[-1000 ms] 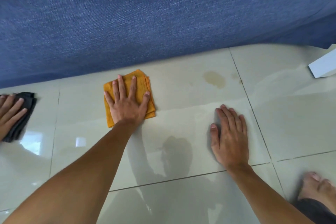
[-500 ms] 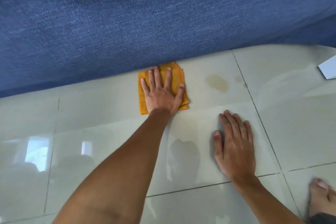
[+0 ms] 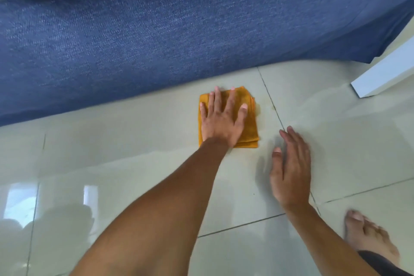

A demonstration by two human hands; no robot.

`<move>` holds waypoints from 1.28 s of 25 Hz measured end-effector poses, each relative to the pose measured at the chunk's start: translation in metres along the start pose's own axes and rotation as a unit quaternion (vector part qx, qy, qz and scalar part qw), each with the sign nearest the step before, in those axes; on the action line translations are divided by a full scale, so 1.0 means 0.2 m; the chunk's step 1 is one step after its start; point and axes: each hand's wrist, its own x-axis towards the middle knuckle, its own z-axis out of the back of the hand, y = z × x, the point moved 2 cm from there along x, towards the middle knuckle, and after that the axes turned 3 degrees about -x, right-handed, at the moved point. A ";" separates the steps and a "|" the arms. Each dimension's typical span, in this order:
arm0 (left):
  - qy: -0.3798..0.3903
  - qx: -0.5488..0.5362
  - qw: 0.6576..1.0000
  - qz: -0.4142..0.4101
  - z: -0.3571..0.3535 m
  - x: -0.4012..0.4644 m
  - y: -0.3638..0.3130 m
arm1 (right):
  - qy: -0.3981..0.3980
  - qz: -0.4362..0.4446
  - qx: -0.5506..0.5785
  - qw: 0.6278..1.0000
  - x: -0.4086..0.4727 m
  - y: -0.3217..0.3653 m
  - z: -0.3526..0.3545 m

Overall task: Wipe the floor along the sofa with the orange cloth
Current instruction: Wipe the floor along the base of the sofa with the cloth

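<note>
A folded orange cloth (image 3: 248, 129) lies flat on the pale glossy floor tiles (image 3: 134, 163), just in front of the blue fabric sofa (image 3: 179, 29). My left hand (image 3: 220, 119) presses down on the cloth with fingers spread, covering most of its left side. The cloth sits over a brownish stain, of which only a faint edge shows by the grout line at its right. My right hand (image 3: 291, 170) rests palm down on the tile to the right of the cloth, fingers together, holding nothing.
A white board or furniture leg (image 3: 385, 74) stands at the right beyond the sofa's corner. A bare foot (image 3: 367, 237) is on the tile at the lower right. Window light reflects off the tiles at the lower left.
My left hand slid the orange cloth rightward along the sofa onto the brown stain. The other person's hand with the dark cloth at the left has left the view. My right hand shifted slightly.
</note>
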 end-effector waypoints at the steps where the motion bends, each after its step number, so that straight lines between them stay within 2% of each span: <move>1: -0.031 -0.026 0.999 0.005 0.06 -0.02 0.05 | 0.003 0.018 -0.003 1.000 0.05 0.01 -0.01; 3: -0.073 0.001 0.997 0.031 0.15 -0.08 0.21 | 0.029 0.061 -0.013 0.998 0.14 0.10 -0.07; 5: -0.075 0.058 0.994 0.061 0.18 -0.18 0.38 | 0.072 0.093 -0.036 0.992 0.23 0.25 -0.19; 9: -0.078 0.077 0.991 0.076 0.13 -0.31 0.56 | 0.228 0.083 -0.094 0.966 0.34 0.54 -0.43; 11: -0.086 0.089 0.990 0.074 0.09 -0.32 0.58 | 0.272 0.087 -0.128 0.950 0.31 0.56 -0.52; 20: -0.089 0.107 0.988 0.075 0.07 -0.31 0.58 | 0.274 0.100 -0.154 0.944 0.25 0.47 -0.48; 32: -0.094 0.103 0.987 0.078 0.08 -0.31 0.57 | 0.261 0.063 -0.187 0.945 0.21 0.06 -0.23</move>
